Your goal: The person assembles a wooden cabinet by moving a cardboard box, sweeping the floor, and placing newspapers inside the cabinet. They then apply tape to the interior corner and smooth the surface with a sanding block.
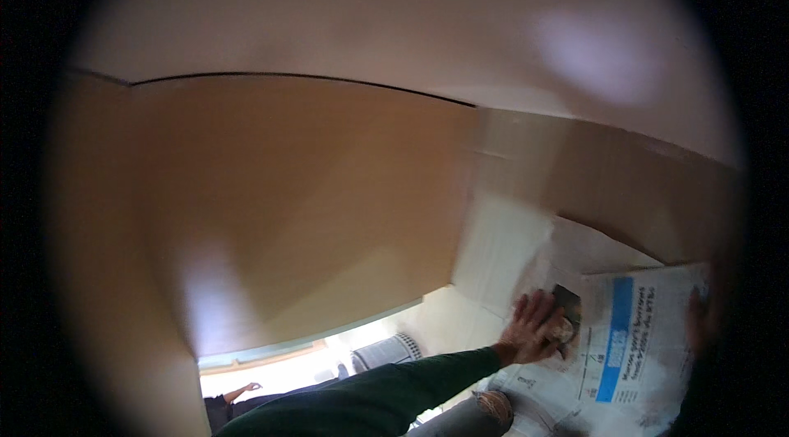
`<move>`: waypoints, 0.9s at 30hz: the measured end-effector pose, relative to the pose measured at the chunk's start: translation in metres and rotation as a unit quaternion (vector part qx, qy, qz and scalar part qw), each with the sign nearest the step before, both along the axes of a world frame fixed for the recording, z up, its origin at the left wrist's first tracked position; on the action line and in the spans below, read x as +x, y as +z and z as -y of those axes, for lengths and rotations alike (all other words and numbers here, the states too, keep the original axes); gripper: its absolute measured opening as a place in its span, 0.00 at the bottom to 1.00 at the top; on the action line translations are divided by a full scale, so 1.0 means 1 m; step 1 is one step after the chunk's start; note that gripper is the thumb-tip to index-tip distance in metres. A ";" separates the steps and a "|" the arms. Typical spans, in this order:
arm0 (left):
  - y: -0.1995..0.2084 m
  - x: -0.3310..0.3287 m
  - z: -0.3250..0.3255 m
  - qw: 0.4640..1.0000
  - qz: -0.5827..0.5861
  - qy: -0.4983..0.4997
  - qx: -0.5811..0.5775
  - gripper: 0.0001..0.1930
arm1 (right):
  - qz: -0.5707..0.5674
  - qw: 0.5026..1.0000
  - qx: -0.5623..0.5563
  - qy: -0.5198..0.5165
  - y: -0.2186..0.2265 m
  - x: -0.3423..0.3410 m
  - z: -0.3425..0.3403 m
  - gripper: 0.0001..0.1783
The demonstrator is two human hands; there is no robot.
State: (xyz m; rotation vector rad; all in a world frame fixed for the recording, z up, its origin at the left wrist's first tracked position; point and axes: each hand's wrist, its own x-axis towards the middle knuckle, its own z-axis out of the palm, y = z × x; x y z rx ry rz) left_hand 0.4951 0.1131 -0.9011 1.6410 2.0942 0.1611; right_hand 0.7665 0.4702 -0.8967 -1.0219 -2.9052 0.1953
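My left hand (532, 327) lies on a spread newspaper (649, 338) at the lower right, its fingers stretched out over a dark printed picture. A green sleeve covers that arm. The newspaper has a blue stripe and columns of print, and one sheet reaches up against the pale surface behind it. At the paper's right edge is my right hand (703, 318), dim and cut off by the dark rim of the view. Its fingers are mostly hidden, so its grip does not show.
A large tan wooden panel (312, 198) stands on the left, under a pale wall (329, 26). My knee in torn grey jeans (472, 416) is beside the paper. Beyond the panel's lower edge are a grey perforated bin (386, 353) and another person's arm (240, 393).
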 end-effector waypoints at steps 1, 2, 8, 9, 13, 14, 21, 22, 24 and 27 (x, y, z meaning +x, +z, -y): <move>0.000 -0.002 0.000 0.999 0.012 0.000 -0.034 0.45 | -0.016 1.000 0.000 -0.008 -0.001 0.001 0.004 0.32; 0.004 -0.004 0.000 0.998 0.020 -0.002 -0.067 0.45 | -0.034 0.999 -0.002 -0.022 -0.001 0.000 0.006 0.31; 0.008 -0.003 0.004 0.998 -0.043 -0.012 0.031 0.42 | -0.111 0.992 -0.006 -0.061 0.009 -0.007 0.014 0.30; 0.009 -0.002 0.006 0.999 -0.044 -0.013 0.025 0.42 | -0.118 0.991 -0.010 -0.064 0.010 -0.007 0.016 0.29; 0.011 -0.003 0.002 0.998 -0.051 -0.016 0.034 0.41 | -0.155 0.985 -0.020 -0.080 0.012 -0.003 0.013 0.28; 0.010 -0.003 0.002 0.998 -0.051 -0.016 0.043 0.41 | -0.161 0.983 -0.029 -0.085 0.010 -0.003 0.014 0.28; 0.008 -0.001 -0.002 0.998 -0.046 -0.014 0.026 0.41 | -0.214 0.965 -0.085 -0.123 -0.001 0.004 0.008 0.26; 0.006 0.000 0.000 0.998 -0.053 -0.016 0.029 0.42 | -0.199 0.978 -0.024 -0.064 0.020 -0.007 -0.002 0.26; 0.005 0.001 0.003 0.998 -0.057 -0.021 0.029 0.42 | -0.193 0.979 -0.026 -0.064 0.021 -0.008 -0.003 0.27; 0.005 0.001 0.007 0.998 -0.051 -0.020 0.021 0.41 | -0.167 0.984 -0.012 -0.059 0.019 -0.008 0.000 0.27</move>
